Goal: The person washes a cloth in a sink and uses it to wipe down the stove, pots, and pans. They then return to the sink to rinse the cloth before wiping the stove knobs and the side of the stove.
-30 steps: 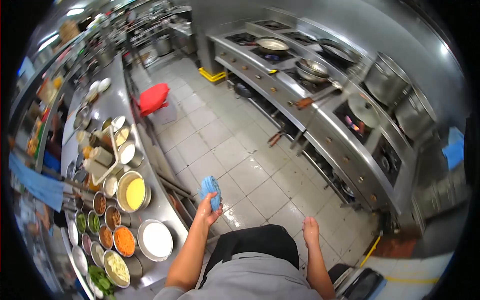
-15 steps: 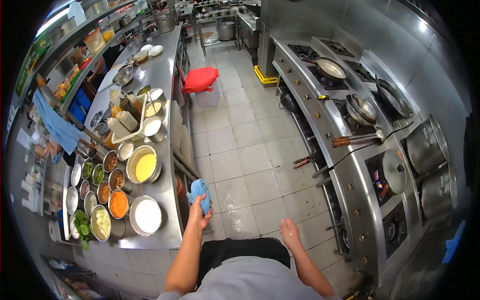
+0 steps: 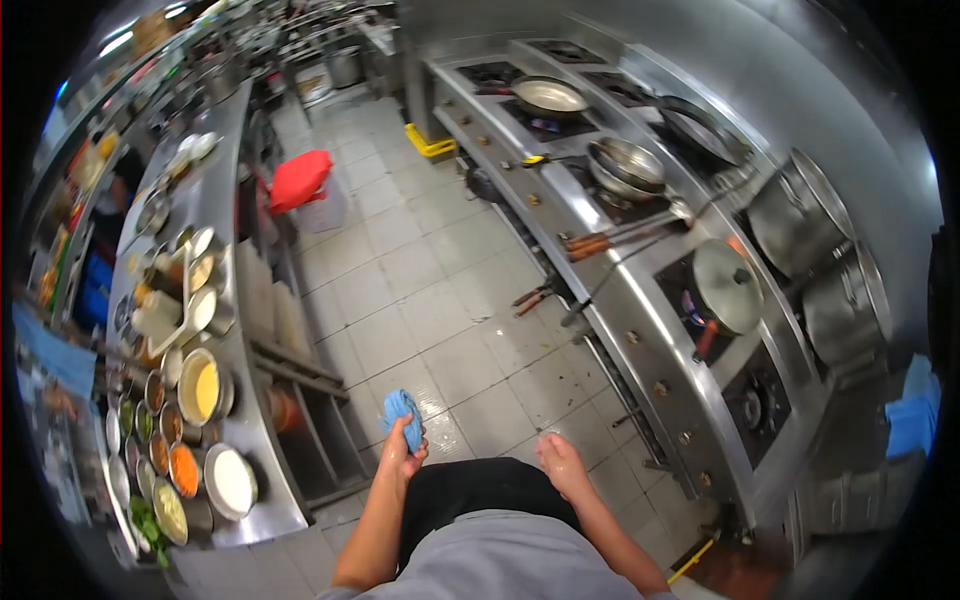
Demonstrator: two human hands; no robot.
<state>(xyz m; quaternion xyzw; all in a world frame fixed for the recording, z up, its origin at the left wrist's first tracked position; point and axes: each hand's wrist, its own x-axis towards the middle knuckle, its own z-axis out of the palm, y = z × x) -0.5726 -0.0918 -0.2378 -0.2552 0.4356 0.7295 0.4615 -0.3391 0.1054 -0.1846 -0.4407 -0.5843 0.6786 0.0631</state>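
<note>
My left hand (image 3: 400, 455) grips a crumpled blue cloth (image 3: 403, 413), held out over the wet tiled floor just right of the steel prep counter (image 3: 275, 500). My right hand (image 3: 562, 465) hangs in front of my dark apron, fingers loosely extended, holding nothing. It is nearest the front edge of the long stove range (image 3: 640, 330) on my right.
The counter carries bowls of yellow sauce (image 3: 203, 388), white sauce (image 3: 232, 480), grated carrot (image 3: 184, 470) and greens. On the range sit a lidded pan (image 3: 728, 285) over a flame, woks (image 3: 625, 163), ladles and tall stockpots (image 3: 800, 215). A red-covered bin (image 3: 305, 185) stands in the aisle.
The view has swung right and pulled back from the counter. My left hand keeps the cloth, now farther from the counter edge. My right hand stays empty in front of me.
</note>
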